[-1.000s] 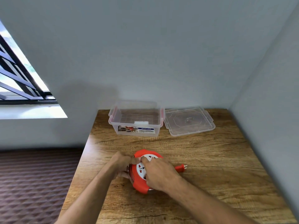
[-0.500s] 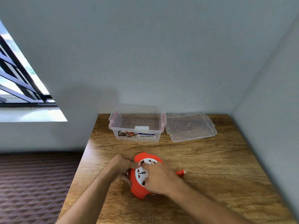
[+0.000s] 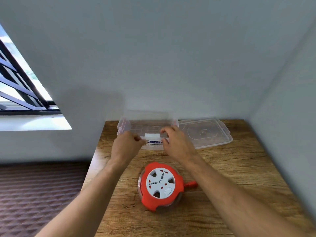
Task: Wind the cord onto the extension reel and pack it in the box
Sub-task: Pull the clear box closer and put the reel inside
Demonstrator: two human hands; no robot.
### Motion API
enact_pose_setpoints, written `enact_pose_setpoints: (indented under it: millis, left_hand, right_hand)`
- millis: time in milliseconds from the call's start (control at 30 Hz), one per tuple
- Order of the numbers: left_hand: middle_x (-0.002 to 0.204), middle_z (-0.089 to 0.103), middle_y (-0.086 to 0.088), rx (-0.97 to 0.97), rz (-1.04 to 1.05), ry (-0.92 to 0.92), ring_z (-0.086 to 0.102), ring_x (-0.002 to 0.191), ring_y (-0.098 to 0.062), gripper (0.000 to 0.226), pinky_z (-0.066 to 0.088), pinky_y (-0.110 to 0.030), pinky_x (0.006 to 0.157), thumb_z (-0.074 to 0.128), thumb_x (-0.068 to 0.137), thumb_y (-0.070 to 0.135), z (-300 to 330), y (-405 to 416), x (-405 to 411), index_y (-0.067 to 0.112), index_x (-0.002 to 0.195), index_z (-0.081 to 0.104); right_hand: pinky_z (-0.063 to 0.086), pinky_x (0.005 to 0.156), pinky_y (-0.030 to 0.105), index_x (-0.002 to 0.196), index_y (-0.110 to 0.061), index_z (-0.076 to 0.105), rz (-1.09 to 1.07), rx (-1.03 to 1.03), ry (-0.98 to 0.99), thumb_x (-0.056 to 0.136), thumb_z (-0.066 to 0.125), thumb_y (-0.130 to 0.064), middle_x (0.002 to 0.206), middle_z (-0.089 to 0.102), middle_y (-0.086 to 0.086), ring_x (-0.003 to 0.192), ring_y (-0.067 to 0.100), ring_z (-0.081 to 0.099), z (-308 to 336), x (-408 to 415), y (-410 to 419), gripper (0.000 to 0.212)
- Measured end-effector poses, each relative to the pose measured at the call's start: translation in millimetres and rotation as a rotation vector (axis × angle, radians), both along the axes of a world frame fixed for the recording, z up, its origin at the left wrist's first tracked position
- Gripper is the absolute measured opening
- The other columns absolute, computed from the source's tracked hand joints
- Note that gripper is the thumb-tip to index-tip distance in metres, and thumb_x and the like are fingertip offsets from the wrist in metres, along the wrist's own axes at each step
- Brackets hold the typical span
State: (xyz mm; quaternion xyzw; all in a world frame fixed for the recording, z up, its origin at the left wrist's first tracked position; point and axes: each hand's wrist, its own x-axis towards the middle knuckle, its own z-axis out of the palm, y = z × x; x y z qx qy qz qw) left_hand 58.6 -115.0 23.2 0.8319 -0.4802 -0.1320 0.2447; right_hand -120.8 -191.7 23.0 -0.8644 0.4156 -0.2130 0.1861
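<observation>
The red extension reel [image 3: 160, 185] with its white socket face lies flat on the wooden table [image 3: 239, 168], free of both hands. Its cord is wound in, and the red plug [image 3: 191, 183] sticks out on its right side. Beyond it stands the clear plastic box [image 3: 123, 127], open at the top. My left hand [image 3: 125, 147] hovers at the box's front left with fingers curled and nothing seen in them. At the front right rim is my right hand [image 3: 177, 144], fingers apart. Whether either hand touches the box is unclear.
The clear lid [image 3: 205, 132] lies flat to the right of the box. Grey walls close in behind and on the right. The table's left edge drops to a dark patterned floor [image 3: 34, 194]; a barred window [image 3: 20, 86] is at the left.
Both hands let go of the reel and moved forward to the front of the box. The reel now lies flat and uncovered on the table.
</observation>
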Motion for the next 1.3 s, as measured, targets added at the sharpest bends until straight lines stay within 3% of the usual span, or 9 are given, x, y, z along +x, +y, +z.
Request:
enact_pose_setpoints:
  millis: [100,233,333,467,700,1033,1167,1233,1300]
  left_hand:
    - [0.127,0.071,-0.006,-0.167,0.004,-0.235,0.057,0.125,-0.032,0.02,0.046,-0.045,0.101,0.073,0.095,0.033,-3.7,-0.4,9.6,0.022,0.108,0.083]
    - [0.165,0.039,-0.017,-0.079,0.168,0.031,0.035,0.15,-0.04,0.035,0.032,-0.055,0.122,0.059,0.104,0.029,-15.2,-3.1,33.4,0.02,0.136,0.07]
    - [0.145,0.064,-0.015,0.017,0.091,0.188,0.064,0.112,-0.027,0.037,0.055,-0.039,0.09,0.061,0.103,0.035,-20.3,1.5,38.9,0.014,0.131,0.073]
    - [0.099,0.082,-0.006,0.027,0.058,0.232,0.068,0.076,-0.02,0.043,0.052,-0.026,0.061,0.063,0.101,0.044,-25.5,8.8,31.5,0.006,0.095,0.082]
    - [0.075,0.077,-0.022,0.011,0.104,0.285,0.054,0.052,-0.018,0.054,0.039,-0.024,0.05,0.068,0.098,0.041,-24.5,24.9,9.1,-0.004,0.07,0.074]
    - [0.047,0.063,0.008,-0.012,0.053,0.28,0.054,0.044,-0.005,0.046,0.034,-0.014,0.039,0.067,0.098,0.043,-31.6,52.7,-5.0,0.013,0.065,0.078]
    - [0.077,0.076,-0.001,-0.137,0.042,0.387,0.068,0.071,-0.017,0.038,0.043,-0.022,0.053,0.065,0.098,0.048,-39.2,63.8,-8.7,0.018,0.087,0.085]
    - [0.113,0.076,-0.007,-0.192,0.045,0.417,0.067,0.107,-0.018,0.035,0.048,-0.027,0.076,0.066,0.098,0.046,-44.5,64.6,-12.6,0.019,0.109,0.084]
    - [0.151,0.053,-0.012,-0.203,0.062,0.356,0.045,0.139,-0.021,0.035,0.045,-0.036,0.104,0.068,0.097,0.041,-48.3,66.9,-17.7,0.018,0.121,0.079]
  right_hand:
    - [0.055,0.088,0.043,0.14,-0.022,0.048,0.054,-0.05,0.226,0.094,0.064,-0.025,0.134,0.051,0.007,0.104,0.027,0.063,-4.2,4.0,-9.7,0.049]
    - [0.055,0.086,0.044,0.127,-0.019,0.059,0.072,-0.019,0.327,0.1,0.053,-0.024,0.113,0.062,0.006,0.1,0.027,0.064,-14.4,-7.0,-18.5,0.028]
    - [0.053,0.078,0.037,0.105,-0.019,0.064,0.081,-0.023,0.314,0.101,0.049,-0.02,0.092,0.057,-0.002,0.087,0.019,0.06,-19.4,-22.0,-22.8,0.015]
    - [0.048,0.083,0.03,0.101,-0.018,0.066,0.075,0.039,0.29,0.097,0.055,-0.013,0.094,0.058,-0.003,0.088,0.015,0.058,-23.8,-39.9,-23.7,0.012]
    - [0.045,0.094,0.032,0.105,-0.013,0.068,0.021,0.034,0.235,0.09,0.061,-0.003,0.101,0.062,0.002,0.089,0.012,0.05,-29.6,-53.8,-5.1,0.019]
    - [0.052,0.089,0.034,0.119,-0.017,0.063,-0.006,0.013,0.248,0.094,0.059,-0.009,0.114,0.063,0.001,0.092,0.013,0.059,-40.5,-72.3,20.0,0.027]
    - [0.06,0.063,0.03,0.132,-0.023,0.049,0.024,-0.092,0.246,0.094,0.061,-0.019,0.13,0.047,0.001,0.074,0.011,0.063,-43.6,-75.3,34.0,0.04]
    - [0.051,0.043,0.02,0.13,-0.022,0.048,0.039,-0.172,0.21,0.093,0.062,-0.026,0.13,0.043,0.004,0.055,0.006,0.054,-45.1,-75.0,45.2,0.04]
    - [0.036,0.035,0.014,0.12,-0.018,0.054,0.093,-0.301,0.169,0.092,0.06,-0.028,0.12,0.051,0.007,0.047,0.005,0.045,-45.8,-71.5,56.6,0.03]
